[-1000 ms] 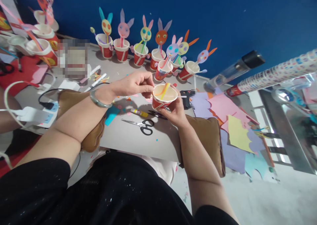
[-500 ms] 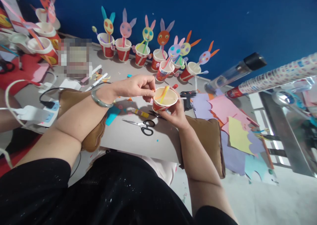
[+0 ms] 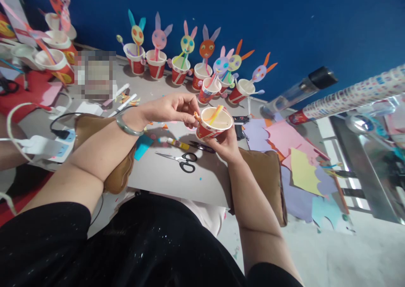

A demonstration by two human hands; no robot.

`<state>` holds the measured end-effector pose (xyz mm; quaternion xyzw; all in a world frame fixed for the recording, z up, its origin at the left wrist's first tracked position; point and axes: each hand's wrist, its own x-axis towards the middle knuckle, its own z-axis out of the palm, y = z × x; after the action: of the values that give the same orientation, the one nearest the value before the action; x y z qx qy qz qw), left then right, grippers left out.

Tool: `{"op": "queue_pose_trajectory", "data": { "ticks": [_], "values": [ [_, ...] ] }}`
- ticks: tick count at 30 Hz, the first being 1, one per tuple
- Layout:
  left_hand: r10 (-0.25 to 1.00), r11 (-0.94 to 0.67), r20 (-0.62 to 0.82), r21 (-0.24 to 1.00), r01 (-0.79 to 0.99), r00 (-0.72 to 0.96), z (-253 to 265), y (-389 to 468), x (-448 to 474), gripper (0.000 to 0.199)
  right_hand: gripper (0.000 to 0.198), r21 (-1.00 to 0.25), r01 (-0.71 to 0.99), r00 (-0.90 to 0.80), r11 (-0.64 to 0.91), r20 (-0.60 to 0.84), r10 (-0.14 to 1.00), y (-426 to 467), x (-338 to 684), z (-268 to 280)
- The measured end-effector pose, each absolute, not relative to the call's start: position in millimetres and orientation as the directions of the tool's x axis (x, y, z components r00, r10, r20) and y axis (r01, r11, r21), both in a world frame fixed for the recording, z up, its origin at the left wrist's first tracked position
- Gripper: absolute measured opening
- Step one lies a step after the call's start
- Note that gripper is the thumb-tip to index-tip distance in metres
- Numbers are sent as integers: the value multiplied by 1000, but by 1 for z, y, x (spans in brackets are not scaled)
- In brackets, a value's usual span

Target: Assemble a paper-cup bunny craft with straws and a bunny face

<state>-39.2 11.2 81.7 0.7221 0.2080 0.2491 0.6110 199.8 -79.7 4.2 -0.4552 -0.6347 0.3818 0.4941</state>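
Above tabletop [image 3: 209, 181], hands [image 3: 183, 110] [image 3: 227, 145] grip near-upright cup [image 3: 209, 130], mouth up, apparently pinching orange piece [image 3: 197, 116]

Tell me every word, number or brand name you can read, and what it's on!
No word, number or brand can be read for sure.
Held cup: printed marks, too small.
Front cup below the paper rabbit faces: blue and white marks, too blurred.
Yellow tube: print too small.
Long stack of cups: colorful pattern, too blurred.
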Motion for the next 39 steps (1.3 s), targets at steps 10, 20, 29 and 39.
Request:
{"op": "queue_pose_trajectory", "data": {
  "ticks": [10,20,29,39],
  "values": [
    [678,-221,137,975,23,722,76,13,-36,33,108,-935,200,-81,295,284,955,-80,198,3],
    [725,-277,165,959,63,668,75,12,-34,23,110,-934,216,-38,284,283,958,-77,198,0],
    [643,-289,241,955,-61,727,63,24,-37,33,106,-911,249,-67,328,321,945,-77,199,-3],
    [590,-409,298,912,-40,751,57,20,-31,51,70,-869,353,-254,348,269,929,-82,204,-12]
  ]
}}
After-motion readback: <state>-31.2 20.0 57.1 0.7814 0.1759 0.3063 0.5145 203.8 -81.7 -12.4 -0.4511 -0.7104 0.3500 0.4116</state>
